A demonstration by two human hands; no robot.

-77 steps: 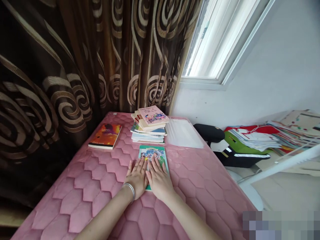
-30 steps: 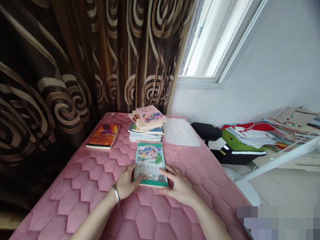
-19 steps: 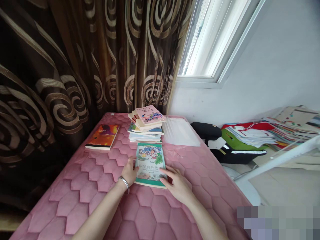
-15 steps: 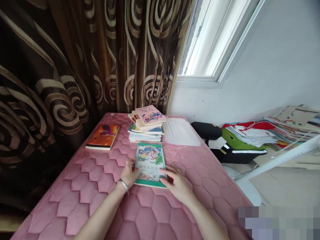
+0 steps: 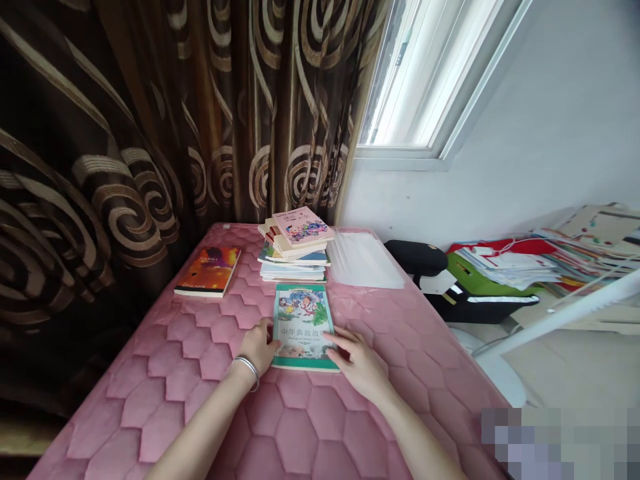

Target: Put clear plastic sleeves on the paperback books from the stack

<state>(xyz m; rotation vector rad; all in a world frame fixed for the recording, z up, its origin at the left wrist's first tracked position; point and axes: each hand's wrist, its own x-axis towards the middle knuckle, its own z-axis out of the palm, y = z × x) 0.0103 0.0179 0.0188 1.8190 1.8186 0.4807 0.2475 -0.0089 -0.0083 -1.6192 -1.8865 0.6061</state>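
A green-bordered book (image 5: 304, 328) with an illustrated cover lies face up on the pink padded surface. My left hand (image 5: 258, 346), with a silver bangle at the wrist, grips its left edge, thumb on the cover. On the opposite edge, my right hand (image 5: 357, 360) has its thumb and fingertips over the cover's lower right part. The undersides of the fingers are hidden. Just beyond stands a stack of books (image 5: 294, 272), topped by a pink book (image 5: 303, 227). An orange and black book (image 5: 208, 271) lies apart to the left.
A translucent white plastic sheet or folder (image 5: 367, 261) lies right of the stack. Patterned brown curtains (image 5: 240, 120) hang behind and to the left. Beyond the right edge are a black armrest (image 5: 417, 257), a pile of papers (image 5: 505, 265) and a white slanted pole (image 5: 565, 327).
The view has shifted slightly. Both hands stay at the book's sides, and the left fingers have drawn in a little at its edge. The book lies in nearly the same place.
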